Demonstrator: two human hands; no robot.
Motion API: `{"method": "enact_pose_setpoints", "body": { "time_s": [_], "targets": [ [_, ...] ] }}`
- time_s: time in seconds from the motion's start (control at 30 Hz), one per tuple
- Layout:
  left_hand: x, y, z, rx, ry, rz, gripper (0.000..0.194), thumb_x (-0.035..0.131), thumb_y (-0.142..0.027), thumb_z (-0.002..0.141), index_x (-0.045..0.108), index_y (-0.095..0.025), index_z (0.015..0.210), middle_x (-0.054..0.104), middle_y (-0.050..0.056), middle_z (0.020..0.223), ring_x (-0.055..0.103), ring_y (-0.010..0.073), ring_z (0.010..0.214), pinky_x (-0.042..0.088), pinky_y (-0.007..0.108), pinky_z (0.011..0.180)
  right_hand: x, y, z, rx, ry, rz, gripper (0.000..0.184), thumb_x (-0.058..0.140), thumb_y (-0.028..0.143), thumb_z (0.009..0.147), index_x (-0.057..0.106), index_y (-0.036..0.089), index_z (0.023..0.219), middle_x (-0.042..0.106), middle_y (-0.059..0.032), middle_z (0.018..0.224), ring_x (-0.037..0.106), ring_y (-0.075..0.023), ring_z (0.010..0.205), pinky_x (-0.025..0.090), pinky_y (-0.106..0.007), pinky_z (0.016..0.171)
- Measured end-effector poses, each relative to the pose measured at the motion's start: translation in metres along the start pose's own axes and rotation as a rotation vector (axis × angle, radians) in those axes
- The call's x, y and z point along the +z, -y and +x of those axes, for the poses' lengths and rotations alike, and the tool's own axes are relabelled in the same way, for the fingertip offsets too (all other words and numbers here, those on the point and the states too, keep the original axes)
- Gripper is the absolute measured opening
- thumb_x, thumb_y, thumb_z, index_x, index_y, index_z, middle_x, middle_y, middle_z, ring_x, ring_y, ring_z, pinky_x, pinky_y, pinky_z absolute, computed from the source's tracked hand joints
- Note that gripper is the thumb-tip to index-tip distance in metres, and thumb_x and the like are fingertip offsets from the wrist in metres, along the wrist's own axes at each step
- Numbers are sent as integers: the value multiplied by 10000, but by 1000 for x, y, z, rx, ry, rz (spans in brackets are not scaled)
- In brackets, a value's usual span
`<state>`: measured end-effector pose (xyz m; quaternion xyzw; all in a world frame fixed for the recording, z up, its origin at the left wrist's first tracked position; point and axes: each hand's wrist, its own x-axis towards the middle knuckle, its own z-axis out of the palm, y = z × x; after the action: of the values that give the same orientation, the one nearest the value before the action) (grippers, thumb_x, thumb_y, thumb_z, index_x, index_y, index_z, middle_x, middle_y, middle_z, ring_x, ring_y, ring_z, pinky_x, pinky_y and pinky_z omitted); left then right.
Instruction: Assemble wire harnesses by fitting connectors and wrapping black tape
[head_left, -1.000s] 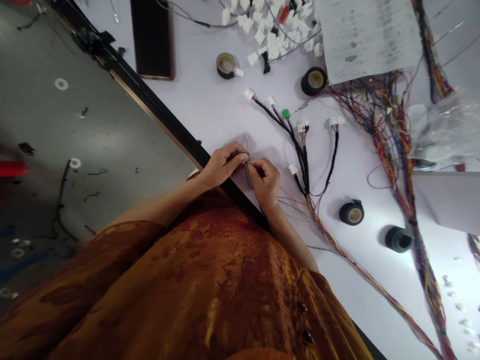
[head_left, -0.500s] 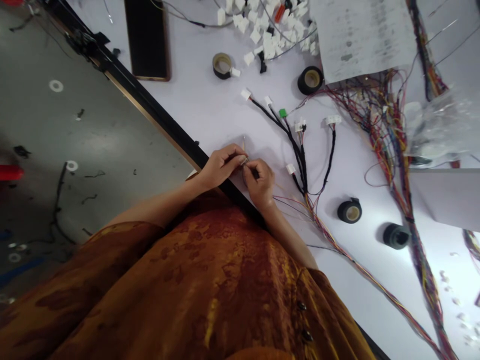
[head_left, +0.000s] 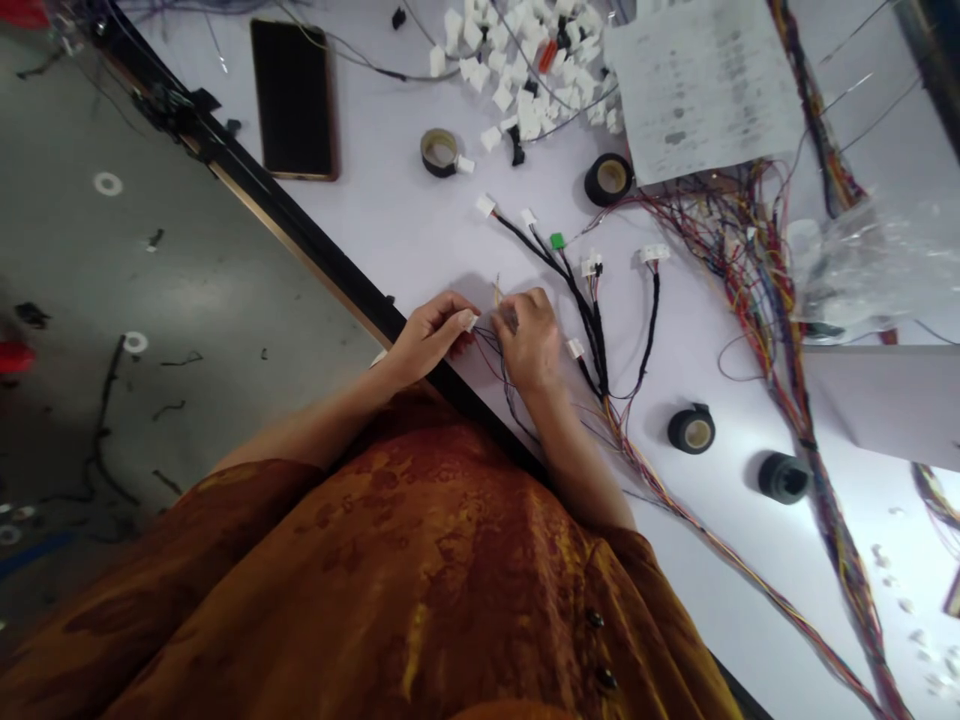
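Observation:
Near the table edge, my left hand point(head_left: 429, 338) pinches a small white connector point(head_left: 471, 323) between thumb and fingers. Thin dark and red wires point(head_left: 491, 345) run from that connector toward my right hand point(head_left: 532, 342). A short gap separates the two hands. The fingers of my right hand are curled together around a thin yellowish wire point(head_left: 497, 290), whose end sticks up past the fingertips. Just right of it lies a branched wire harness point(head_left: 600, 340), its black-taped legs ending in white connectors and one green connector point(head_left: 557, 241).
Black tape rolls point(head_left: 691, 430) lie at several spots on the table. A phone point(head_left: 294, 100) rests at the upper left, beside a pile of white connectors point(head_left: 517, 70). A printed sheet point(head_left: 705, 90) covers part of a large wire bundle point(head_left: 780, 330). A dark rail point(head_left: 300, 220) borders the table.
My hands have drawn apart; the right one moved up and right. The white connector and its wires now show between them. The whole view has shifted slightly.

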<state>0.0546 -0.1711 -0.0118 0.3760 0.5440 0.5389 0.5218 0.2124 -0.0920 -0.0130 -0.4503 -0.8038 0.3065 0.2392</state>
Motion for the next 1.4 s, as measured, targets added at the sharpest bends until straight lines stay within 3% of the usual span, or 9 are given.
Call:
{"method": "enact_pose_setpoints", "body": {
  "time_s": [0.1,0.23,0.37,0.53,0.97,1.4],
  "targets": [
    [0,1,1,-23,-4,-31,231,635,-423,917,622,-193,926,579,-27,653,523,60,507,428,173,473,1,-1,3,28,-37,9,56,607,239,915,572,205,943,570,-75,1002,534,-209,919,461,-374,838],
    [-1,1,3,-52,10,-54,255,645,-449,909,625,-195,927,590,-27,643,528,63,496,429,176,464,-1,-3,7,32,-26,38,116,545,183,908,553,214,797,553,-48,890,515,-197,866,445,-374,838],
    [-2,2,7,-64,59,-104,283,635,-484,914,630,-201,927,594,-26,626,523,69,469,414,190,443,-9,9,2,-10,-99,255,104,554,248,923,589,223,828,590,-22,865,534,-159,801,463,-326,761],
    [-3,3,10,-85,63,-175,319,678,-506,878,653,-192,927,617,-18,640,528,67,472,409,194,442,-18,23,-12,48,0,448,107,626,304,899,652,221,838,625,12,773,555,-125,698,463,-280,671],
    [-3,7,10,-100,38,-142,283,664,-474,898,664,-195,944,627,-15,645,556,70,493,427,183,448,-16,18,-23,129,8,427,136,615,289,888,621,202,784,612,17,745,528,-116,658,442,-278,656],
    [1,-1,10,-97,33,-167,345,727,-503,836,668,-171,907,591,-29,594,511,58,461,412,169,444,-16,19,-22,-33,-12,333,177,592,208,914,595,211,737,556,17,726,517,-126,699,418,-282,663]
  ]
}}
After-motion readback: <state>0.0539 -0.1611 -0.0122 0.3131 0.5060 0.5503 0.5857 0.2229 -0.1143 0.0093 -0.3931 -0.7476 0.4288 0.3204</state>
